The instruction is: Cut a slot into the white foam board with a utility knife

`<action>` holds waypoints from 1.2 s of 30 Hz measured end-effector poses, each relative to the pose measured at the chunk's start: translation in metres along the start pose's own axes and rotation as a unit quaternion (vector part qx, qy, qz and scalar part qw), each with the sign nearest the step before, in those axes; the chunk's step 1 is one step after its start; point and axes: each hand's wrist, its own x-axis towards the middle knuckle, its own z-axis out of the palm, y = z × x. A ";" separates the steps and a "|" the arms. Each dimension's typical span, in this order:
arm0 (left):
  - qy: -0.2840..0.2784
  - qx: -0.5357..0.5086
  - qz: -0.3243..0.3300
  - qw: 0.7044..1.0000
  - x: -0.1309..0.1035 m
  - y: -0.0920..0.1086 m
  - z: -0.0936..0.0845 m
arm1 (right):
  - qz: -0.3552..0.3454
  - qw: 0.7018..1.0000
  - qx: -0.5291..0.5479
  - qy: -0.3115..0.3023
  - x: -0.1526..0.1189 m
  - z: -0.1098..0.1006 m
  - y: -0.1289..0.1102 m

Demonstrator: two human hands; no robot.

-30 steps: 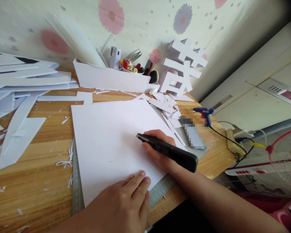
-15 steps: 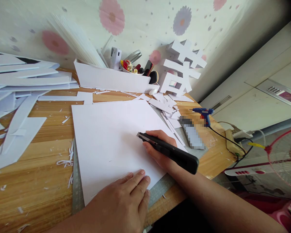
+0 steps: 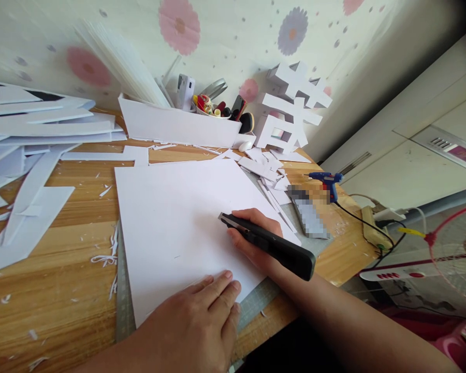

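Observation:
A large white sheet (image 3: 171, 217) lies on a grey cutting mat (image 3: 256, 305) on the wooden table. My left hand (image 3: 202, 316) rests flat on the sheet's near edge, palm down, holding nothing. In my right hand (image 3: 256, 238) is a black utility knife (image 3: 272, 246), gripped between thumb and fingers. Its metal tip points to the left, over the middle of the sheet. Whether the tip touches the sheet I cannot tell. A short dark mark shows on the sheet, left of the knife.
White cut pieces (image 3: 42, 207) are piled at the left. Behind the sheet stand a white box (image 3: 178, 124) of tools and a white built-up character (image 3: 279, 124). Scraps (image 3: 260, 166), a blurred grey object (image 3: 308, 215), a blue glue gun (image 3: 328, 181) and a power strip (image 3: 375, 230) are at the right.
The knife's rear end has shifted slightly to the left in my right hand. My left hand has stayed on the sheet.

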 end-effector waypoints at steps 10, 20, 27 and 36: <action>0.013 0.022 0.015 1.000 0.000 0.001 -0.001 | -0.005 1.000 -0.003 -0.020 -0.003 -0.003 -0.003; 0.005 0.036 0.028 0.999 0.000 0.000 -0.002 | -0.020 0.999 -0.018 -0.027 -0.009 -0.008 -0.005; 0.075 0.082 0.065 0.992 -0.003 -0.007 0.015 | -0.041 0.998 -0.028 -0.025 -0.009 -0.008 -0.006; 0.113 0.165 0.140 0.970 -0.017 -0.030 0.044 | -0.034 0.997 -0.034 -0.064 -0.006 -0.011 -0.008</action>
